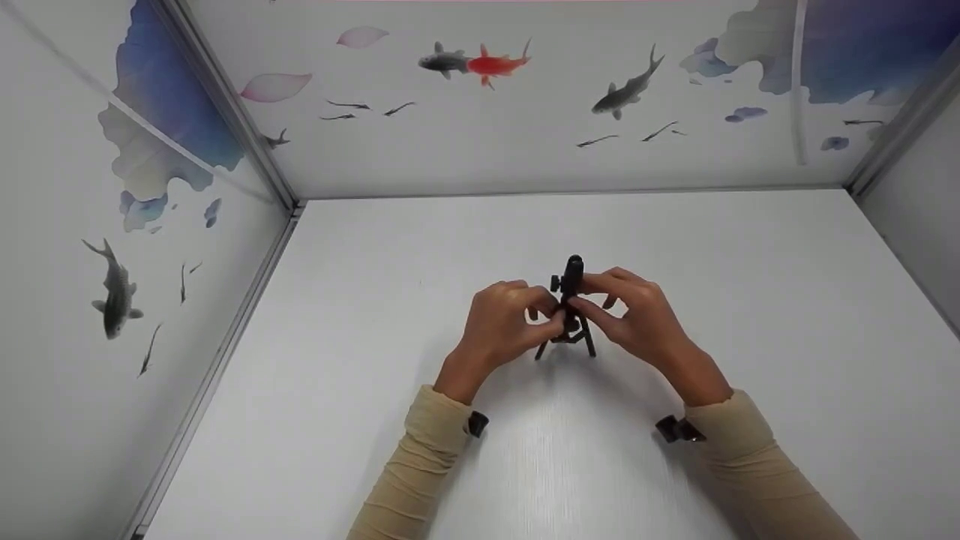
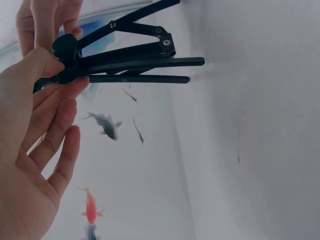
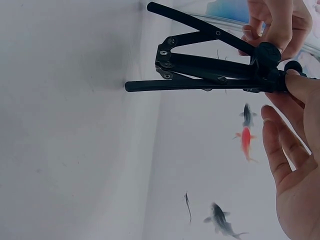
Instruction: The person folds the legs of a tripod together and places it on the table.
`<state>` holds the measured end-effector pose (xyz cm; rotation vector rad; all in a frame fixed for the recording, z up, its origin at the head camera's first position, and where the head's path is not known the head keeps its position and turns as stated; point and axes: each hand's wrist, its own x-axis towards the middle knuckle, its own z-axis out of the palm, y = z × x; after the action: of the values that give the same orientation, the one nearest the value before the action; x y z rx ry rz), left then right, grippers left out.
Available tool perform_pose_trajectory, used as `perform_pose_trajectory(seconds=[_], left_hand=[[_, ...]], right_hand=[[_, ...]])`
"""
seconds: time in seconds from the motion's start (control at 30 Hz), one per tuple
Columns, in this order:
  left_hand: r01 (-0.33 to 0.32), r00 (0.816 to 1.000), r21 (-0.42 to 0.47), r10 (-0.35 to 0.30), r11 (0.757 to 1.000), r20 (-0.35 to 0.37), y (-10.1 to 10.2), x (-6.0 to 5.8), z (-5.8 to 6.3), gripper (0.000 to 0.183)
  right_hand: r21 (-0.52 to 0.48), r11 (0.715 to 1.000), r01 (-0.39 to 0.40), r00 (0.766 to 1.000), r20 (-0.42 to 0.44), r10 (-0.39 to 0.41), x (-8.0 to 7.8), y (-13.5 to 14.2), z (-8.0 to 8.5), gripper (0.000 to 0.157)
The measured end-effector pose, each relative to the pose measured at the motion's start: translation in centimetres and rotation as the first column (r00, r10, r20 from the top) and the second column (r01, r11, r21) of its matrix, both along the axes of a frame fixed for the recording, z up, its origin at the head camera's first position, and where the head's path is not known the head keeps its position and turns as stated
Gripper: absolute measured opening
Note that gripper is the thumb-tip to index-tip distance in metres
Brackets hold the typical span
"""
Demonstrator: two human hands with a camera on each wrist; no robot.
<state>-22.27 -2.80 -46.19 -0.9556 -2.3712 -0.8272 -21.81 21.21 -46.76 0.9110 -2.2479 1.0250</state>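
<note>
A small black tripod stands on the white table, its legs partly spread and joined by hinged braces. My left hand pinches its column between thumb and fingers, beside a round knob. From the other side, my right hand holds the column with thumb and index finger, close to a second small knob; its other fingers stay off the tripod. In the right wrist view the leg tips point toward the tabletop. Fingers cover part of the column.
The white table is bounded by a back panel and a left panel, both printed with fish and leaves. A grey wall rises at the right. Small dark devices sit at both sleeve cuffs.
</note>
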Motion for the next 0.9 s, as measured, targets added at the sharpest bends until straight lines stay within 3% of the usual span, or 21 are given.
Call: perform_pose_trajectory(seconds=[0.67,0.8,0.9], left_hand=[[0.021,1.000,0.009,-0.021,1.000,0.013,-0.13,-0.26,-0.13,0.005],[0.054,0.996,0.022,-0.055,0.998,0.067,-0.36,-0.44,-0.11,0.006],[0.102,0.984,0.043,-0.107,0.994,0.143,-0.65,-0.65,-0.08,0.008]], right_hand=[[-0.001,1.000,-0.018,1.000,0.011,0.018,0.02,-0.07,0.10,0.033],[0.013,1.000,-0.004,1.000,0.017,0.003,0.16,-0.08,0.21,0.033],[0.026,1.000,-0.002,1.000,0.008,0.001,0.29,-0.01,0.29,0.033]])
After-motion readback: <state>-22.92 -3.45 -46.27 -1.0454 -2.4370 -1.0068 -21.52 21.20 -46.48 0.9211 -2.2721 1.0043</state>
